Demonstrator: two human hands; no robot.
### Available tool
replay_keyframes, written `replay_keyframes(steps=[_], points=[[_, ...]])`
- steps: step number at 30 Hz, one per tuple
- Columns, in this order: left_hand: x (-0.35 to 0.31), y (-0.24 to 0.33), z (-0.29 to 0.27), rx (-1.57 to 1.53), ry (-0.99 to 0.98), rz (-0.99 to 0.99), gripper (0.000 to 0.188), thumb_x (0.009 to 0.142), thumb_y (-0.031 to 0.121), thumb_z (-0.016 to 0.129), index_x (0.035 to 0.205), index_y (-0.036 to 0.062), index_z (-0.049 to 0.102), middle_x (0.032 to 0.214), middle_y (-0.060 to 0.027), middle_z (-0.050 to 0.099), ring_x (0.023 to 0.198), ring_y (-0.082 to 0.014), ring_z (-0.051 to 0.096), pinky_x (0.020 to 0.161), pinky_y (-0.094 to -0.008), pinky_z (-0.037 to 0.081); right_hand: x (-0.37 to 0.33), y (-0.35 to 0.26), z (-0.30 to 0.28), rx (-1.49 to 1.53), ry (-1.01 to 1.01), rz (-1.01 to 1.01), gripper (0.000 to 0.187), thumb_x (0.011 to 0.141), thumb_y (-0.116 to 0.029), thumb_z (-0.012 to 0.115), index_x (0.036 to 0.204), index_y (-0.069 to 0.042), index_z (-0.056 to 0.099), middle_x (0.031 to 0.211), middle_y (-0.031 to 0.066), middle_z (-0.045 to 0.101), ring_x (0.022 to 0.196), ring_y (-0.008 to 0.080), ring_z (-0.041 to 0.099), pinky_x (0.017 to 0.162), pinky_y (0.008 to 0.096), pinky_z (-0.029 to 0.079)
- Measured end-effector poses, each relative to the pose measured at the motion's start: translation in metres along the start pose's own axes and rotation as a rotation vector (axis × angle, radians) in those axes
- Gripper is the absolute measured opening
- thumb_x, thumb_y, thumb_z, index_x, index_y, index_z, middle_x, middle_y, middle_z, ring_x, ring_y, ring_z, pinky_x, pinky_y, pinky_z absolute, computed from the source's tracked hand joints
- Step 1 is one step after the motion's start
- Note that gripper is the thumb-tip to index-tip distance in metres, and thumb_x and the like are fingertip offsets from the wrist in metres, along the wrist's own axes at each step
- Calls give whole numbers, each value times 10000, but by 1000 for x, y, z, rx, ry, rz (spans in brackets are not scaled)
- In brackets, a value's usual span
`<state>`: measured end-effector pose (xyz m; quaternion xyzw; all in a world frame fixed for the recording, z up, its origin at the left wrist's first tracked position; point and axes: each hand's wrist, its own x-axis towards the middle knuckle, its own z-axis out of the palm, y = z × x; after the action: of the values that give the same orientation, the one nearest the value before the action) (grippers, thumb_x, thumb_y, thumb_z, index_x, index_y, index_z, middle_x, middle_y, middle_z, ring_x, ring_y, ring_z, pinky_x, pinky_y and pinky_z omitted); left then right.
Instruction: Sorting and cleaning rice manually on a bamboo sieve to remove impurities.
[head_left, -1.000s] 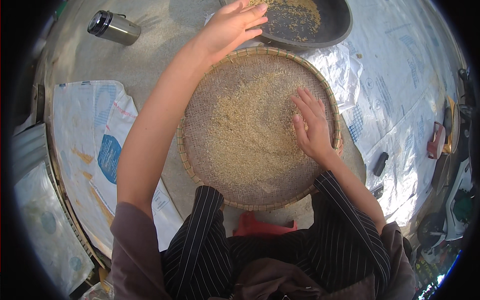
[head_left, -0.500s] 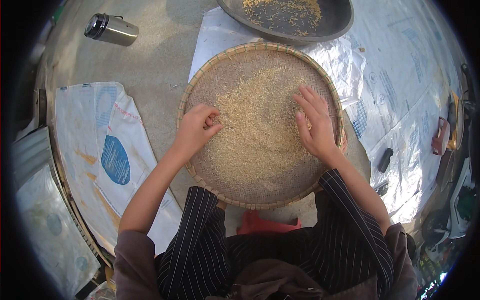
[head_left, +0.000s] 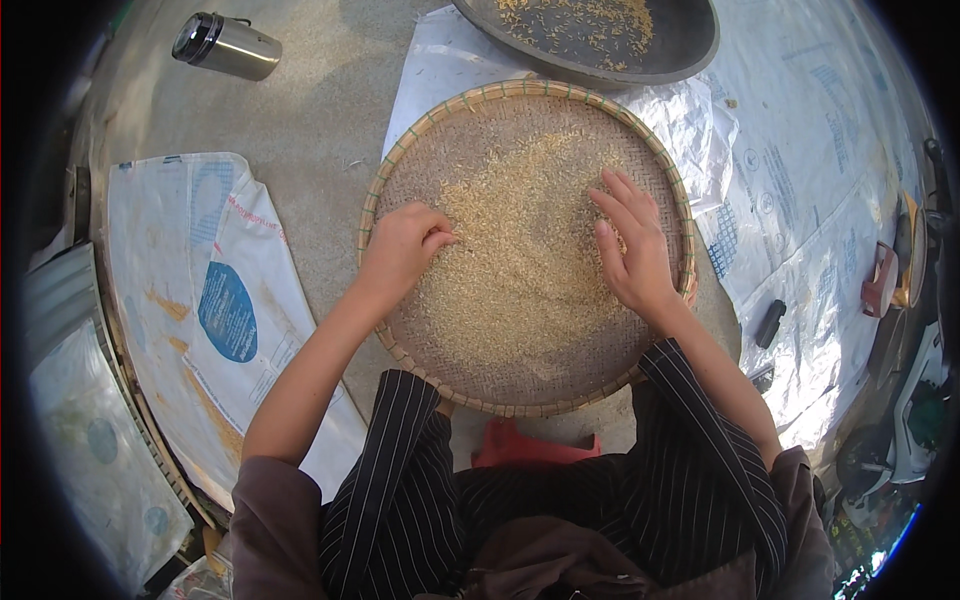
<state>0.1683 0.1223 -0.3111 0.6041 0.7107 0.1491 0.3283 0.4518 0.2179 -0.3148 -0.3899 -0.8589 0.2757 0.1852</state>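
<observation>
A round woven bamboo winnowing tray (head_left: 520, 396) with a green-laced rim rests across my legs. Pale husked grain (head_left: 520, 260) is spread over most of its middle. My left hand (head_left: 405, 248) is over the left part of the tray, thumb and forefinger pinched together at the edge of the grain. Whatever lies between those fingertips is too small to make out. On the right side, my right hand (head_left: 635, 245) lies low over the grain with its fingers apart, holding nothing.
Beyond the tray stands a wide dark basin (head_left: 690, 50) with yellowish grain in it. A steel flask (head_left: 235, 50) lies at the far left. White printed sacks (head_left: 230, 310) cover the left floor, and a sheet (head_left: 790, 160) the right. A red stool (head_left: 530, 445) shows below.
My left hand has moved slightly right and its thumb and forefinger have closed into a pinch. My right hand stays almost in place. The view has shifted a little.
</observation>
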Motion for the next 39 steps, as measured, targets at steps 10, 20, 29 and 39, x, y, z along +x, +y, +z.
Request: replay_keyframes(steps=[10,20,29,39], points=[[30,39,-21,-23,-116,-192,98,794,80,727,813,0,676,857,-94,666,773,-139,639,675,-275,502,-3,23,-21,11,11,13,344,934,-190,497,1225,-21,567,1388,195,467,1329,369,384,1088,517,270],[155,95,-60,-147,615,387,297,894,168,659,1166,50,654,1007,-109,698,876,-140,662,748,-259,505,-4,25,-29,13,7,13,348,922,-174,518,1232,-21,561,1393,191,463,1334,371,375,1089,520,268],[84,87,3,35,33,36,161,809,156,715,882,13,701,842,-94,686,723,-197,657,669,-317,514,-17,59,-53,20,23,36,346,920,-172,526,1230,-21,557,1405,186,450,1335,372,372,1091,524,267],[75,89,50,88,91,208,140,820,107,698,912,9,655,834,-94,623,718,-208,613,664,-316,495,-27,83,-56,18,-2,27,366,909,-175,543,1241,-20,543,1410,179,443,1345,363,359,1106,518,251]])
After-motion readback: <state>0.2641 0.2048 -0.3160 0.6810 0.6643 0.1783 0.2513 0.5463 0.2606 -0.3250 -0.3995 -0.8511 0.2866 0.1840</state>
